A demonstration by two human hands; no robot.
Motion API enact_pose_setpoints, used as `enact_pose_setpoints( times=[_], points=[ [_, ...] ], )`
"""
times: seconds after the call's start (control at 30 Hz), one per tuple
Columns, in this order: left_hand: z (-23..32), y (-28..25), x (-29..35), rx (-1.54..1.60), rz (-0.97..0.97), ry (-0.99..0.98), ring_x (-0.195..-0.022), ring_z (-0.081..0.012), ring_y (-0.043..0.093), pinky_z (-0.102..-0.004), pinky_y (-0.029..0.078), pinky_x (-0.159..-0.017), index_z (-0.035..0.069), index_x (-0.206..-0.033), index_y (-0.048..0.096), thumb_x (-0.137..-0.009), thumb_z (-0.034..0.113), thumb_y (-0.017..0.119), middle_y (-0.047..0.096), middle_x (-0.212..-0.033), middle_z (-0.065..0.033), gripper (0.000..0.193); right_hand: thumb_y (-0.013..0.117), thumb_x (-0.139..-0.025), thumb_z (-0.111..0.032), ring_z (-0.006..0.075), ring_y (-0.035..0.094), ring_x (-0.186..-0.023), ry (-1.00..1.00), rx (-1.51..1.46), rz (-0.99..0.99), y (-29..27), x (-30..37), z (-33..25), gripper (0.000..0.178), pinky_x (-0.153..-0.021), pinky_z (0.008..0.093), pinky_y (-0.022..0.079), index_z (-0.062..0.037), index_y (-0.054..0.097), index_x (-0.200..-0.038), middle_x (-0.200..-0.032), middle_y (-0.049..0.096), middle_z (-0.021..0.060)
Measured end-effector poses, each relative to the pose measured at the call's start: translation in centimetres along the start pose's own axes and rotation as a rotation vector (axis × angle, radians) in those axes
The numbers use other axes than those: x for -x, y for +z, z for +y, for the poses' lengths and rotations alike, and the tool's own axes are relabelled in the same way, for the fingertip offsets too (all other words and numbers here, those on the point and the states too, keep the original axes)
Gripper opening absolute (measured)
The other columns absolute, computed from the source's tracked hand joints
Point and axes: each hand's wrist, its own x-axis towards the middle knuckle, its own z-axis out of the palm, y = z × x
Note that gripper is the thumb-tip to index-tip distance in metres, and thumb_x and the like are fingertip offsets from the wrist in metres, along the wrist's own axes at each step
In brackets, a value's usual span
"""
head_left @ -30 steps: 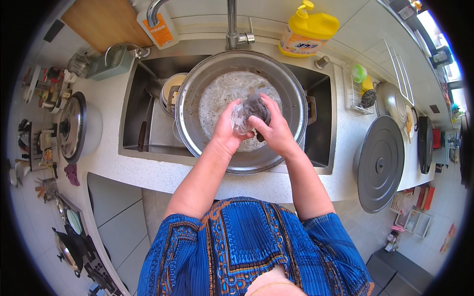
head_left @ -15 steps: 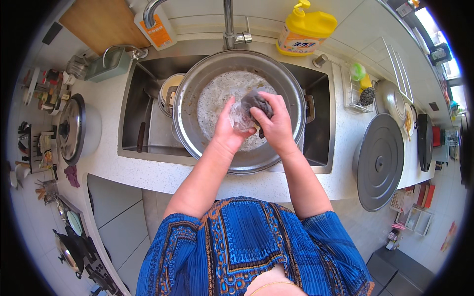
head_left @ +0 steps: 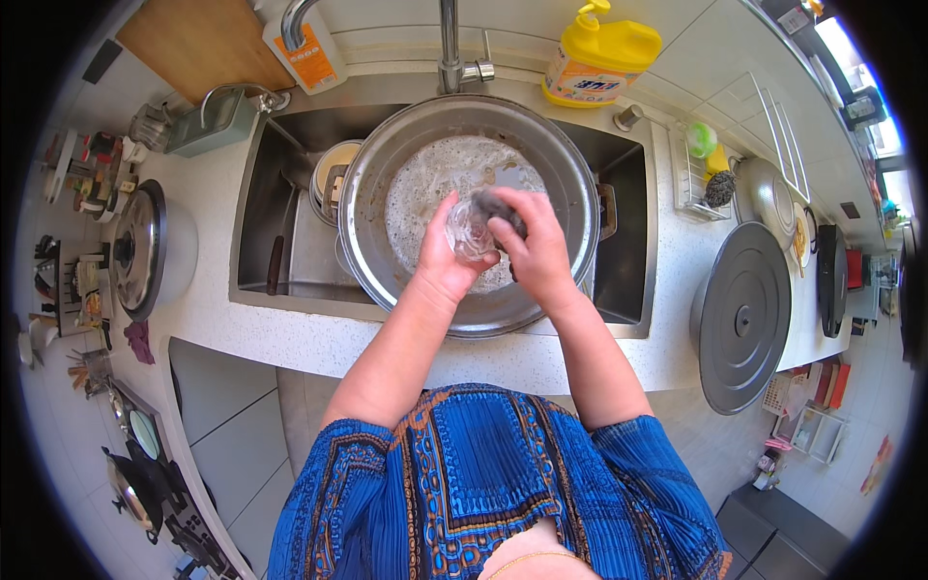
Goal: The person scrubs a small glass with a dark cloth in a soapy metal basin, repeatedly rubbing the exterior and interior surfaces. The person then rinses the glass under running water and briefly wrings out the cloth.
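Above a large metal basin (head_left: 372,203) of sudsy water, my left hand (head_left: 442,253) is closed round a small clear glass (head_left: 468,235), its round end facing up toward me. My right hand (head_left: 537,247) grips a dark grey cloth (head_left: 503,208) and presses it against the glass's right side. Parts of the cloth are hidden under the right fingers. Foamy water (head_left: 416,184) shows behind both hands in the basin.
The basin sits in a steel sink (head_left: 261,213) under a faucet (head_left: 449,48). A yellow pump bottle (head_left: 594,60) stands behind. A lidded pot (head_left: 155,251) is at left; a large dark round lid (head_left: 742,319) leans at right. Bowls (head_left: 338,174) lie beside the basin.
The cloth has shifted down and to the left over the glass with my right fingers. My left hand stays nearly in place, the glass turned more toward me.
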Motion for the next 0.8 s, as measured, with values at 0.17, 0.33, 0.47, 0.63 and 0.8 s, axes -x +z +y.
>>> enact_pose_setpoints(
  times=[0.17,0.33,0.47,0.63,0.8],
  points=[
    [-0.2,-0.8,-0.7,-0.015,0.032,0.002,-0.08,-0.0161,0.063,-0.0331,0.047,-0.051,0.017,-0.103,0.061,-0.095,0.046,0.036,0.067,-0.093,-0.0001,0.04,0.064,-0.083,-0.006,0.0204,0.056,-0.103,0.089,-0.188,0.112,-0.2,-0.5,-0.3,0.035,-0.091,0.0306,0.043,-0.0032,0.053,-0.116,-0.113,0.057,0.0112],
    [-0.6,-0.1,-0.6,-0.004,0.065,0.007,-0.079,-0.0158,0.061,-0.0312,0.043,-0.053,0.018,-0.101,0.06,-0.092,0.049,0.04,0.065,-0.089,0.0007,0.037,0.068,-0.077,-0.006,0.0285,0.057,-0.097,0.009,-0.119,0.052,-0.8,-0.3,-1.2,0.03,-0.086,0.0339,0.045,-0.006,0.059,-0.106,-0.102,0.058,0.0119],
    [-0.9,0.9,-0.3,-0.039,0.179,0.046,-0.081,-0.0166,0.06,-0.0302,0.041,-0.055,0.018,-0.098,0.06,-0.091,0.048,0.044,0.064,-0.089,-0.0005,0.035,0.069,-0.075,-0.007,0.0278,0.058,-0.094,-0.068,-0.046,0.007,-0.9,0.1,-1.5,0.025,-0.081,0.0342,0.047,-0.0088,0.062,-0.1,-0.099,0.059,0.0098],
    [-2.1,1.2,-0.2,-0.125,0.301,0.11,-0.078,-0.02,0.059,-0.0314,0.044,-0.055,0.014,-0.095,0.059,-0.089,0.043,0.049,0.062,-0.087,-0.0016,0.031,0.067,-0.077,-0.011,0.0267,0.06,-0.089,-0.142,0.197,0.049,-0.5,-0.1,-2.1,0.021,-0.074,0.0346,0.049,-0.0141,0.065,-0.097,-0.095,0.06,0.0064],
    [-1.7,1.3,-0.9,-0.123,0.219,0.16,-0.067,-0.0163,0.059,-0.0298,0.041,-0.043,0.014,-0.094,0.058,-0.089,0.04,0.049,0.061,-0.081,-0.0015,0.028,0.07,-0.074,-0.012,0.0269,0.06,-0.084,-0.184,0.198,0.079,-0.5,-0.5,-2.2,0.023,-0.072,0.0351,0.05,-0.0145,0.064,-0.096,-0.094,0.059,0.0062]
  ],
)
